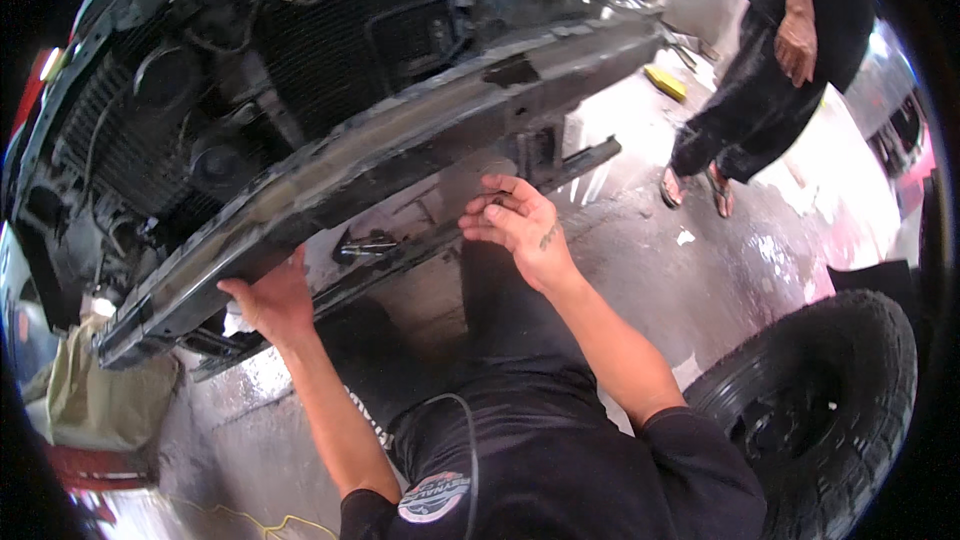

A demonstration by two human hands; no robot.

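A long dark metal beam [390, 135] runs diagonally across the stripped front of a vehicle, below a black finned radiator [320, 30]. My left hand [275, 295] grips the beam's lower left part from underneath, thumb outside, fingers partly hidden. My right hand [510, 230] is raised just below the beam, fingers curled around a small dark piece [500, 202], too small to name exactly. Beneath the beam lies a narrower dark rail [590, 155], with some metal tools or parts [365, 248] showing in the gap.
Another person [740, 110] in dark clothes and sandals stands at the right. A large tire [870, 380] lies at lower right. A yellow object [665, 82] is on the floor, an olive cloth [105, 405] at left, and a yellow cable [280, 528] at bottom left.
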